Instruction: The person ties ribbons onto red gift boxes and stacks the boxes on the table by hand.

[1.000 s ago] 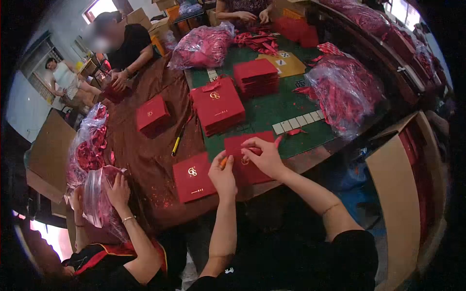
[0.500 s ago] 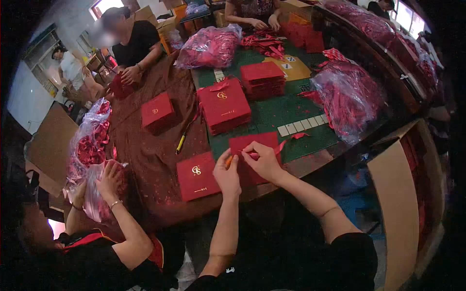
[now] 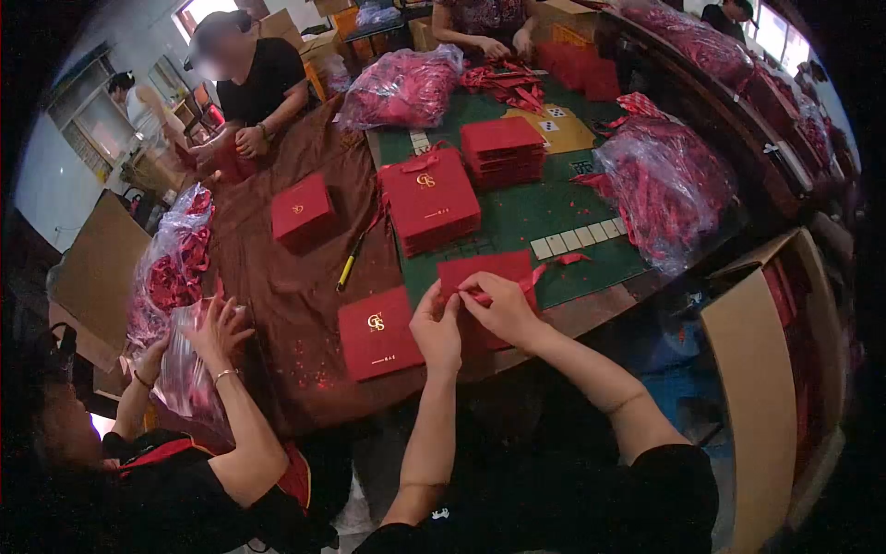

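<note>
A red paper bag (image 3: 489,266) lies on the green mat under my hands. My right hand (image 3: 498,309) is closed in a pinch on a red ribbon (image 3: 537,275) that trails over the bag's right side. Against the bag's left edge, my left hand (image 3: 436,331) is closed, its fingertips meeting those of my right hand; what it grips is hidden. To the left lies another red bag (image 3: 378,334) with a gold logo. Beyond them sits a stack of red bags (image 3: 432,201) with a ribbon handle on top.
A yellow-and-black pen-like tool (image 3: 347,270) lies on the brown cloth (image 3: 268,355). More stacked bags (image 3: 503,150), a smaller stack (image 3: 303,210) and plastic-wrapped ribbon bundles (image 3: 664,189) stand around. At left, a co-worker's hands (image 3: 217,332) handle a clear plastic bag. An open carton (image 3: 752,397) stands at right.
The orange object seen in my left hand is now out of sight. My fingertips have come together. The left co-worker's fingers have spread above the plastic bag.
</note>
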`<state>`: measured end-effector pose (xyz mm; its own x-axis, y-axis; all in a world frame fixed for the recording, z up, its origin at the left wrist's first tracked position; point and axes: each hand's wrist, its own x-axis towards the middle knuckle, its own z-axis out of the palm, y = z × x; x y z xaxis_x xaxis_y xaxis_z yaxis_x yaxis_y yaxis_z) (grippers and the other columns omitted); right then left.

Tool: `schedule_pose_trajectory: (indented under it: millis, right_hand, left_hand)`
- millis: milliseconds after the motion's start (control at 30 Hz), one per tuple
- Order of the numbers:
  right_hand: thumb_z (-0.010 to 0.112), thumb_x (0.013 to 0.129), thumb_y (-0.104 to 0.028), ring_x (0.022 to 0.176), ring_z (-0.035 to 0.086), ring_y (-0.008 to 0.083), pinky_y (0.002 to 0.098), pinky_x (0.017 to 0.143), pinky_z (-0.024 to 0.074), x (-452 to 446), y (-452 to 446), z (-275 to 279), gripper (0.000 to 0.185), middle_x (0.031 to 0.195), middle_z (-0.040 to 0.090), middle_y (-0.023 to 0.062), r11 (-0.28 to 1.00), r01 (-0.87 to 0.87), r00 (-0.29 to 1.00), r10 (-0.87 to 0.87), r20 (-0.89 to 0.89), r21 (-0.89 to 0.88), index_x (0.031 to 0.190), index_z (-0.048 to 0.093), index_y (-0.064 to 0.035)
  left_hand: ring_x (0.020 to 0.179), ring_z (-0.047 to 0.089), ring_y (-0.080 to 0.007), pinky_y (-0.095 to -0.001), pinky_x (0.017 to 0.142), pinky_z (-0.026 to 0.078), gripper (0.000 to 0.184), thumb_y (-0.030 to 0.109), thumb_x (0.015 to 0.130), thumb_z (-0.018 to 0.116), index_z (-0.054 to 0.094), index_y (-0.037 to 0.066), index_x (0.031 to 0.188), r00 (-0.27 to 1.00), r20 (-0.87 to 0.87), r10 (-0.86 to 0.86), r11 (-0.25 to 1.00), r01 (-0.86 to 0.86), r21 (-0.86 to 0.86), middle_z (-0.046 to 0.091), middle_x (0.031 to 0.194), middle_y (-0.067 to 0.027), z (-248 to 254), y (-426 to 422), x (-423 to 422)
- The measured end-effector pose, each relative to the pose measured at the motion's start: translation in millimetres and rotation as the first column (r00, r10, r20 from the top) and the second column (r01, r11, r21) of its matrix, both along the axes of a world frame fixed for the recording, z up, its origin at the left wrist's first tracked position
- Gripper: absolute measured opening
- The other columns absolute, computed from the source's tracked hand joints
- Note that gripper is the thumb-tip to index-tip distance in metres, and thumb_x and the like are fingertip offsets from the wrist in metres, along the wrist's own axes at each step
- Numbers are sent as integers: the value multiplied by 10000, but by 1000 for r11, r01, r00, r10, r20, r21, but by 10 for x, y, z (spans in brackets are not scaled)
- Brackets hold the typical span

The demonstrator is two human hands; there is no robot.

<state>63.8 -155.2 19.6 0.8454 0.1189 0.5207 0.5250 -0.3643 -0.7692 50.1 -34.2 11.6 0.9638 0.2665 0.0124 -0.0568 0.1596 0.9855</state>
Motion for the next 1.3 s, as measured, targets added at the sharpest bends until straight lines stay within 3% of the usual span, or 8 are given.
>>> schedule_pose_trajectory:
  millis: [267, 367, 667, 1000, 1067, 1100, 1200, 1300]
  right_hand:
    - [655, 804, -61, 816, 655, 251, 325, 699, 511, -14, -34, -22, 114, 853, 644, 136, 998, -19, 999, 16, -46, -61, 880, 617, 14]
    - [653, 809, -64, 812, 656, 253, 322, 696, 509, -15, -23, 32, 106, 850, 645, 137, 1000, -12, 998, 13, -58, 28, 871, 620, 15]
    - [641, 825, -74, 819, 658, 244, 319, 698, 512, -21, 8, 77, 113, 848, 643, 142, 1000, 10, 999, -11, -37, -21, 888, 611, 15]
    - [631, 818, -51, 736, 614, 138, 285, 671, 500, 102, 10, 93, 88, 776, 648, 94, 985, 46, 942, 13, -336, 168, 825, 592, 27]
    - [625, 819, -58, 733, 626, 157, 305, 658, 497, 124, -3, 100, 80, 786, 651, 109, 997, 45, 954, -22, -300, 68, 829, 598, 16]
    - [602, 811, -45, 721, 643, 245, 352, 637, 493, 62, 14, 223, 52, 786, 635, 150, 997, 76, 951, -82, -299, -31, 817, 593, 6]
    - [575, 791, -39, 736, 610, 387, 423, 598, 476, 21, 20, 237, 46, 760, 611, 203, 989, 75, 997, -78, -13, -126, 794, 571, 6]
    - [591, 794, -65, 747, 626, 361, 413, 609, 479, 149, -21, 251, 72, 761, 617, 201, 973, 90, 989, -113, -98, -214, 797, 574, 5]
  left_hand:
    - [914, 579, -117, -253, 812, 469, 346, -12, 864, 623, 572, -45, 1204, 1000, -15, -1, 999, 0, -38, 632, 1019, -73, 56, -13, -18]
    - [911, 580, -116, -254, 810, 471, 338, -11, 866, 620, 575, -45, 1199, 999, 14, 31, 1000, -31, -6, 632, 1015, -73, 121, -46, -47]
    - [982, 604, -153, -288, 855, 480, 333, 28, 874, 623, 579, -49, 1195, 991, 130, 31, 972, -60, 229, 650, 1089, -128, 36, -55, -63]
    - [911, 660, -202, -312, 803, 512, 299, -9, 847, 612, 628, -9, 1146, 954, 299, 3, 916, -122, 382, 679, 1026, -172, -32, -50, -20]
    - [924, 660, -206, -315, 813, 511, 294, -8, 845, 613, 630, -15, 1139, 954, 301, -12, 925, -104, 367, 676, 1037, -177, -35, -54, -3]
    - [939, 659, -211, -316, 824, 509, 295, -11, 845, 606, 629, -19, 1139, 950, 313, -11, 929, -106, 354, 672, 1041, -186, -44, -67, 13]
    - [953, 660, -233, -317, 830, 506, 327, -29, 827, 593, 623, -16, 1152, 948, 318, -27, 908, -110, 404, 671, 1043, -192, 7, -86, 26]
    - [948, 662, -237, -321, 823, 504, 360, -30, 814, 595, 616, 4, 1172, 957, 282, -69, 865, -84, 495, 655, 1059, -217, 79, -105, -31]
